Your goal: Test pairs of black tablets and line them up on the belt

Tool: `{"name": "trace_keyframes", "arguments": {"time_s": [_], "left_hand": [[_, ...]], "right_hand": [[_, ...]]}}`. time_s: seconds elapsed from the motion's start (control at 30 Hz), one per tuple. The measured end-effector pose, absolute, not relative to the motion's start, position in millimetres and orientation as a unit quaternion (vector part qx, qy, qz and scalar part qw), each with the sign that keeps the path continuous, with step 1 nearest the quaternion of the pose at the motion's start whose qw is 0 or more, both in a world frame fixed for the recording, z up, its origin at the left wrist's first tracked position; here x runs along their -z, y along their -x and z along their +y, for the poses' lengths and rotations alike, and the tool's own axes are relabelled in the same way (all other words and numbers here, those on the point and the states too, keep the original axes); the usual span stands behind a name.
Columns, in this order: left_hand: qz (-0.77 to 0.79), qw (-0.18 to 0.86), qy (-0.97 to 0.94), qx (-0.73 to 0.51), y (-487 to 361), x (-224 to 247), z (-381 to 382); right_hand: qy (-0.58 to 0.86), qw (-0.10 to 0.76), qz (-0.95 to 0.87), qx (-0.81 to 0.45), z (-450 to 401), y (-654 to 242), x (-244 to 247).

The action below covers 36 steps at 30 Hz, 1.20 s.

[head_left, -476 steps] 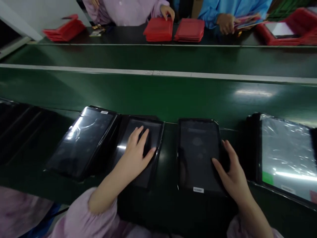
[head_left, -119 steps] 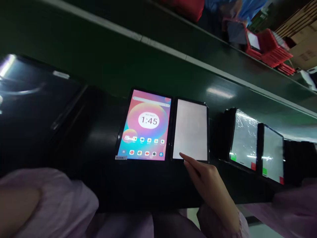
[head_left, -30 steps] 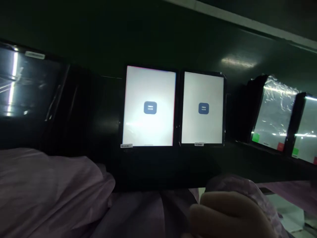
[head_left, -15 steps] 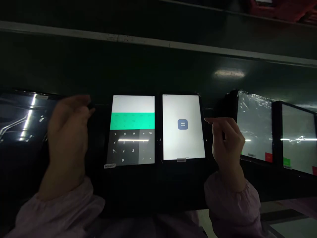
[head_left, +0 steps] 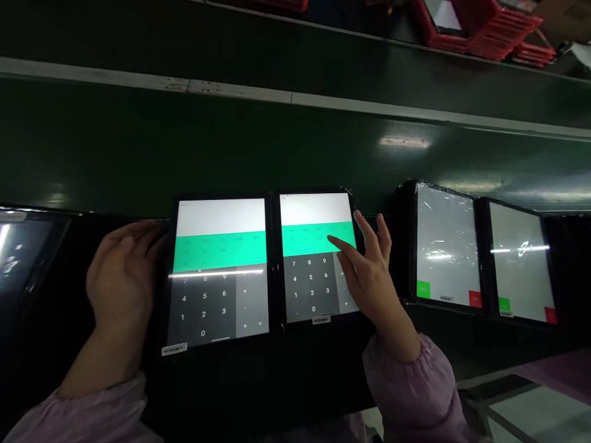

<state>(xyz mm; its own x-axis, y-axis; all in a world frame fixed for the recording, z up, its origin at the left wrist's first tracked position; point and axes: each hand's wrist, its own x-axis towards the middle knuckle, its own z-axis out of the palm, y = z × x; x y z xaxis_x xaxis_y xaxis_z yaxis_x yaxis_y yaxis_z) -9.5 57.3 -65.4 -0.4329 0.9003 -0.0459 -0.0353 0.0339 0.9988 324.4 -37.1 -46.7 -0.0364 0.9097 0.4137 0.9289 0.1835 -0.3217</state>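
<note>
Two tablets lie side by side in front of me, the left tablet (head_left: pixel 220 246) and the right tablet (head_left: pixel 316 209), both lit with a calculator keypad under a green band. My left hand (head_left: pixel 124 277) is beside the left edge of the left tablet, its fingers curled and partly hidden in shadow; whether they touch the edge I cannot tell. Over the right part of the right tablet is my right hand (head_left: pixel 369 264), fingers apart and holding nothing. Its index fingertip is at the green band; contact is not certain.
At the right stand two tablets with pale screens, one nearer (head_left: pixel 446 240) and one farther (head_left: pixel 519 252), with green and red corner squares. A dark glossy screen (head_left: pixel 28 264) lies far left. Red trays (head_left: pixel 489 31) are stacked beyond the pale rail (head_left: pixel 240 92).
The right tablet's screen has switched from a white page with an equals icon to the calculator. My right hand has moved left over it and spread its fingers. My left hand has lowered beside the left tablet.
</note>
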Motion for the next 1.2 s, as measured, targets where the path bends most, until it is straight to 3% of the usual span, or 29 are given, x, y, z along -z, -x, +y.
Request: {"name": "trace_keyframes", "arguments": {"time_s": [0.4, 0.77, 1.03, 1.2], "left_hand": [[0.606, 0.414, -0.273, -0.622, -2.7, 54.6, 55.0], [0.594, 0.44, -0.274, -0.615, -5.0, 61.8, 44.5], [0.593, 0.456, -0.252, -0.614, -6.3, 57.8, 37.4], [0.598, 0.471, -0.247, -0.6, -8.8, 53.7, 31.0]], "right_hand": [[0.657, 0.277, -0.701, 0.01, -39.4, -322.0, 46.2], [0.673, 0.354, -0.646, 0.062, -34.9, -323.1, 36.2], [0.651, 0.353, -0.669, 0.055, -37.6, -307.9, 31.7], [0.606, 0.304, -0.735, 0.001, -36.3, -263.2, 33.5]]}}
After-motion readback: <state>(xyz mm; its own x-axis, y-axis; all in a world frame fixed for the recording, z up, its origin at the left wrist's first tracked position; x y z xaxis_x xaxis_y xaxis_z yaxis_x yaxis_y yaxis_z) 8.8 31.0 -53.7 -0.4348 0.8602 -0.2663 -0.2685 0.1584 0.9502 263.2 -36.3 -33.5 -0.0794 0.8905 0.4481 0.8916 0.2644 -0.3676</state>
